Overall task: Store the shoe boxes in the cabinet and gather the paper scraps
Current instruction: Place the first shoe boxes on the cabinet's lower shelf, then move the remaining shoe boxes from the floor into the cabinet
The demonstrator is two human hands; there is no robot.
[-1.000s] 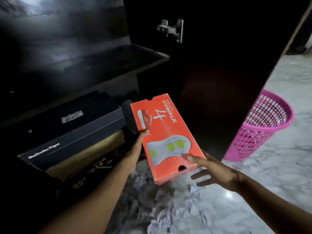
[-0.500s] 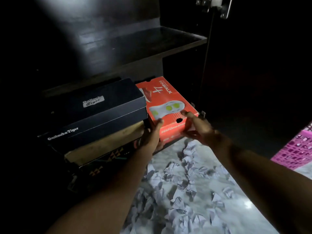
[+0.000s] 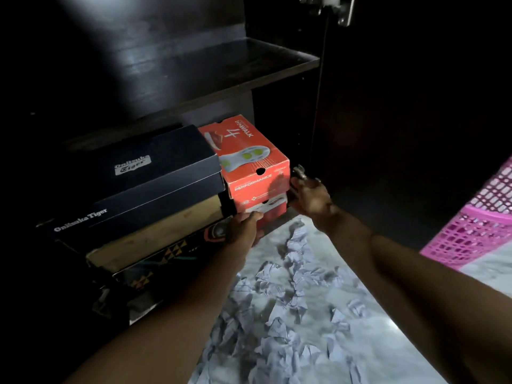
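Dark cabinet (image 3: 277, 70), lower compartment: orange shoe box (image 3: 249, 159) at right beside stacked navy shoe box (image 3: 144, 173); left hand (image 3: 243, 231) pinching orange box's front bottom edge, right hand (image 3: 310, 198) spread against its side; paper scraps (image 3: 288, 300) on floor; pink basket (image 3: 476, 225) contents unseen.

We have a single view, from a wide-angle camera worn on the head, looking forward and steeply down into the lower part of a dark cabinet (image 3: 194, 67). We sit close: both forearms run up from the bottom edge, and the left hand (image 3: 243, 228) and right hand (image 3: 310, 198) meet near the middle. The floor (image 3: 346, 295) fills the lower middle, and a pink basket (image 3: 476, 225) is cut off at the right edge.
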